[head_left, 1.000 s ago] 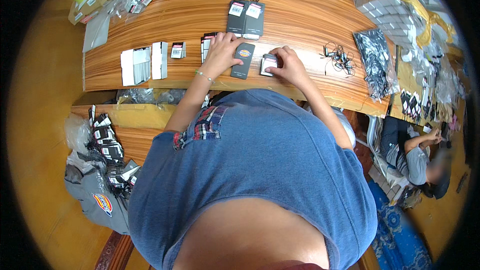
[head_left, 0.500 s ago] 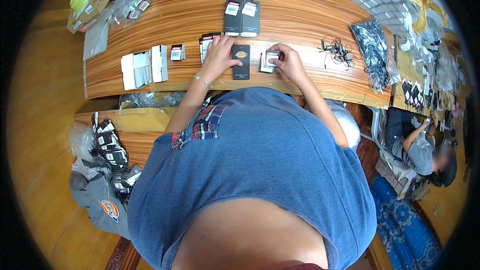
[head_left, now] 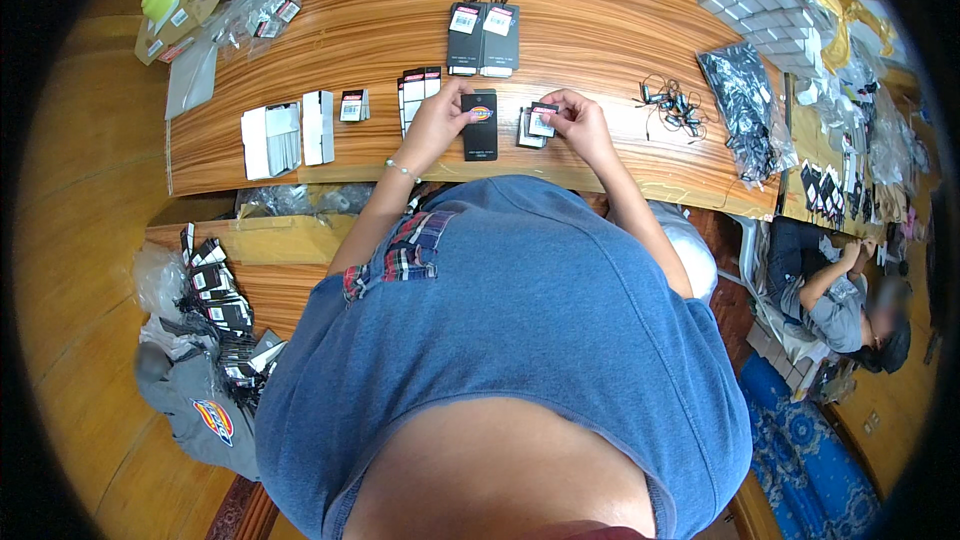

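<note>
Newly turned askew, a small black-and-white paper label (head_left: 541,124), pinched in the right hand (head_left: 581,125), stands out from the matching stack (head_left: 528,140) left of that hand, while the left hand (head_left: 437,122) clasps a flat black cardboard tag (head_left: 480,141) at its right.

On the wood-grained table (head_left: 590,30), white card stacks (head_left: 281,145) are set at left, dark hang tags (head_left: 466,50) are laid farther back, small labels (head_left: 528,141) are piled nearer the front edge, and tangled black cords (head_left: 680,112) are spread at right.
</note>
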The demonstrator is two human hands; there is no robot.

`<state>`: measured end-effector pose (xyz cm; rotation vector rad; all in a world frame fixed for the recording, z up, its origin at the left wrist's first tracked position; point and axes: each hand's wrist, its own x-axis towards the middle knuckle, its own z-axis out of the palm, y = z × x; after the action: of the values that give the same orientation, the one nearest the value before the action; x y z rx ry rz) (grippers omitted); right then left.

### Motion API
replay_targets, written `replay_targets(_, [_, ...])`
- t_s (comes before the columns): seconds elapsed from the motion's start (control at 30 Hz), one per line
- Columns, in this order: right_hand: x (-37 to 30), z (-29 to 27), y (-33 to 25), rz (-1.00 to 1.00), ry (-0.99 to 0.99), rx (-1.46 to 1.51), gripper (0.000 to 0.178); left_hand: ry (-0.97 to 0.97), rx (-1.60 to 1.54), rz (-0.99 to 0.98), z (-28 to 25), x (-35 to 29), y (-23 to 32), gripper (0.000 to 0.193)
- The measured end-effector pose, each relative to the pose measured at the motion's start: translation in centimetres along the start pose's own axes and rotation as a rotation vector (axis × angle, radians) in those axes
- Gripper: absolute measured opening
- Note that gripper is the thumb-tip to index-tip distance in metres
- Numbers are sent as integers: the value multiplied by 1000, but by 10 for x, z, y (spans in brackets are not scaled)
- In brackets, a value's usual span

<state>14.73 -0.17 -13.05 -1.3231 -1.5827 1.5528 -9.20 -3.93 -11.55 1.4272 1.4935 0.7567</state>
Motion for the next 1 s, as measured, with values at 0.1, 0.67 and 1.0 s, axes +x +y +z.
replay_targets(0.1, [-4, 0, -6, -22, -43, 145, 16, -36, -223, -58, -4, 0, 1, 28])
replay_targets(0.67, [-30, -106, 42, -224, 705, -325, 13, 89, -504, 31, 24, 7, 57, 27])
replay_targets(1.0, [-44, -165, 68, -55, 757, -790, 12, -53, -533, 1, 37, 9, 61, 22])
